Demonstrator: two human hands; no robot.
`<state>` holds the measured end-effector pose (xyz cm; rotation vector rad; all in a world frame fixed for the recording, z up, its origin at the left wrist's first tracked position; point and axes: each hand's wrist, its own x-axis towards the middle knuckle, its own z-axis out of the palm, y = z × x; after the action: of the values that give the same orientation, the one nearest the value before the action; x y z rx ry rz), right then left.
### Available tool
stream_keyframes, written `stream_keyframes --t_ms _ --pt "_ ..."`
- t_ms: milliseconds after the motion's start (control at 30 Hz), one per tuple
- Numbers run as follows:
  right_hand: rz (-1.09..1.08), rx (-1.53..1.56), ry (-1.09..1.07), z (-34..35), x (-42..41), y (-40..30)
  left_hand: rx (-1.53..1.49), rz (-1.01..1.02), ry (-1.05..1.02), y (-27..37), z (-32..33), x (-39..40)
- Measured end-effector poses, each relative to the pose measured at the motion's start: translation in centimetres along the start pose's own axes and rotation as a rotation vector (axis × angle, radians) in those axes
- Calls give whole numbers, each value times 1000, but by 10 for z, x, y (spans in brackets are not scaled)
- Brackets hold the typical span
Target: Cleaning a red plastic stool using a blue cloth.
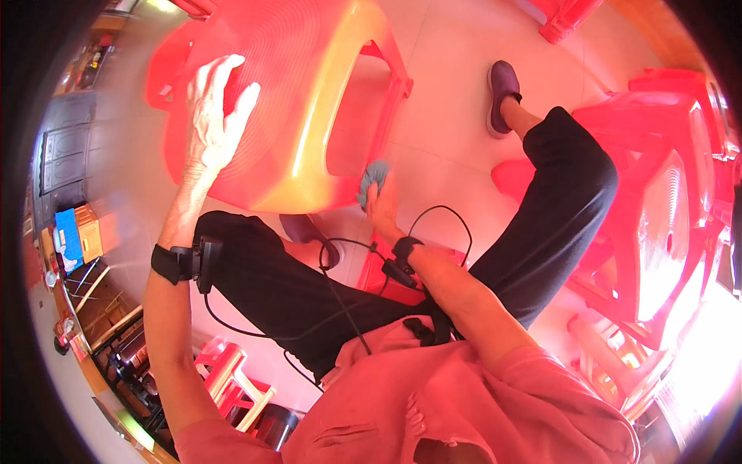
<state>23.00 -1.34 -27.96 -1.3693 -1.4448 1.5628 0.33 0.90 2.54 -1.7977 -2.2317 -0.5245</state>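
Note:
A red plastic stool [278, 98] lies tipped in front of me, its ridged round seat turned to the left and its leg side, with a large opening, to the right. My left hand [217, 116] rests on the ridged seat, fingers spread, holding nothing between them. In my right hand [384, 203] is a bunched grey-blue cloth [373, 181], close to the lower right end of the stool's leg side. Black straps with small devices and a cable are on both forearms.
Several red plastic stools [666, 214] stand at the right. Smaller red stools [232, 377] are at the lower left. A cardboard box [90, 238] and dark cabinets [65, 153] lie at the far left. My shoe [503, 95] is on the tiled floor [446, 116].

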Motion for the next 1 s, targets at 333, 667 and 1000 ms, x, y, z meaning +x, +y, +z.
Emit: stream_keyframes --t_ms 333,667,1000 --pt "215 -493 -582 -55 7 104 -66 -30 32 0 16 10" --pt "846 461 -396 -4 9 -8 -90 -724 -334 -132 -25 -23" --pt "904 719 -148 -14 57 -7 26 -798 -259 -121 -31 -81"
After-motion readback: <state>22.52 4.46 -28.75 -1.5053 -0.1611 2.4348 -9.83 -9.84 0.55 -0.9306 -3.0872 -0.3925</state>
